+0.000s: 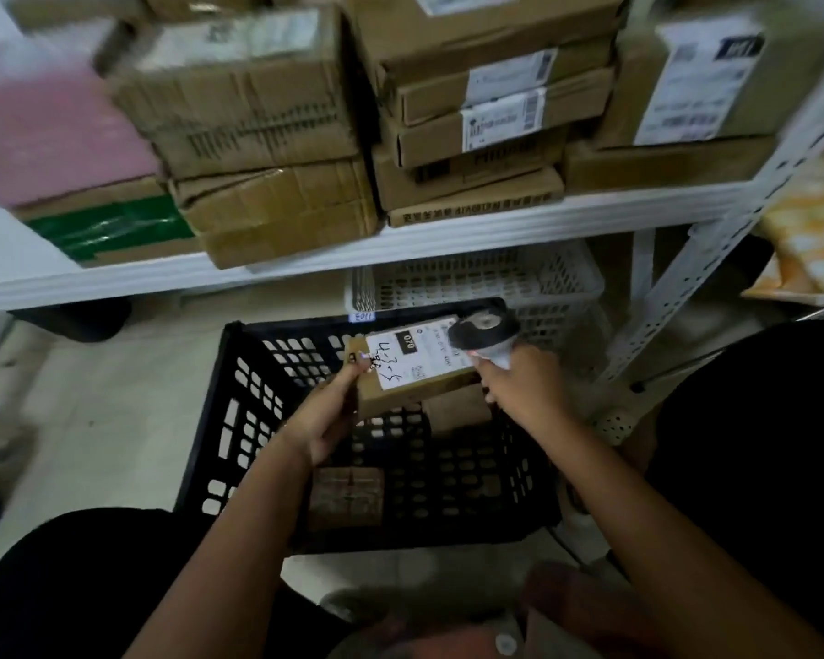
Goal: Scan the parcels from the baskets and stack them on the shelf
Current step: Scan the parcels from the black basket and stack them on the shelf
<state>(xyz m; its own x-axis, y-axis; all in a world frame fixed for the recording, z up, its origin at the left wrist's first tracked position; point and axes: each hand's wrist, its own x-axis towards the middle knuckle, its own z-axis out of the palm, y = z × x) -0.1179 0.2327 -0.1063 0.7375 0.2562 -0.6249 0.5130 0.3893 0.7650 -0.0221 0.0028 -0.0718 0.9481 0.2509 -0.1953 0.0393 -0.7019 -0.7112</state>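
Note:
My left hand grips a small brown cardboard parcel by its left edge, held above the black basket. Its white label carries handwritten marks and faces up. My right hand holds a black and white barcode scanner, whose head hangs over the parcel's right end. Two more brown parcels lie in the basket: one near its front, another just below the held one. The white shelf above bears stacked cardboard parcels.
A white lattice basket stands under the shelf behind the black one. A perforated white shelf post slants down at right. A pink parcel and a green-taped box sit at the shelf's left. My dark-clothed knees flank the basket.

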